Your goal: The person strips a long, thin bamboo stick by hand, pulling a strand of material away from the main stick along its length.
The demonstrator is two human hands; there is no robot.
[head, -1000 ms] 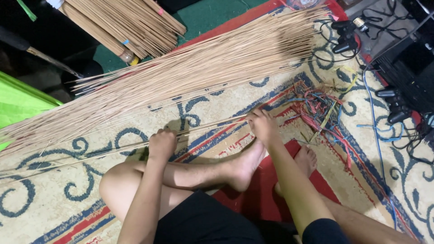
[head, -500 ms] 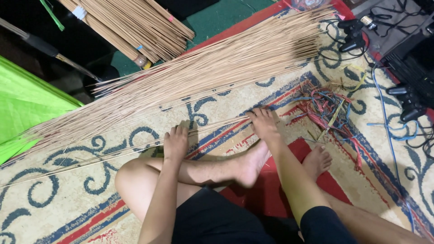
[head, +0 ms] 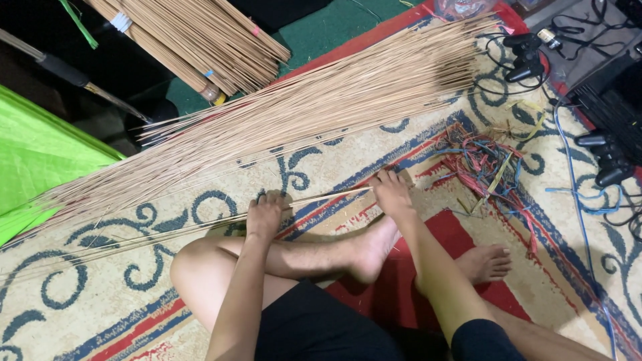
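I sit cross-legged on a patterned carpet [head: 100, 307]. A thin bunch of long pale sticks [head: 167, 230] lies across the carpet in front of my legs. My left hand [head: 265, 215] is closed around this bunch near its middle. My right hand [head: 392, 194] grips the bunch at its right end. Beyond it a large fan of the same thin sticks [head: 301, 110] is spread diagonally over the carpet.
A tied bundle of thicker sticks [head: 200, 40] lies at the top left. Bright green sheet [head: 40, 160] at the left edge. A tangle of coloured strips [head: 485, 167] lies right of my right hand. Black cables and game controllers [head: 602, 154] sit at the right.
The view has shifted slightly. My hands stay on the thin bunch; the left one has closed around it.
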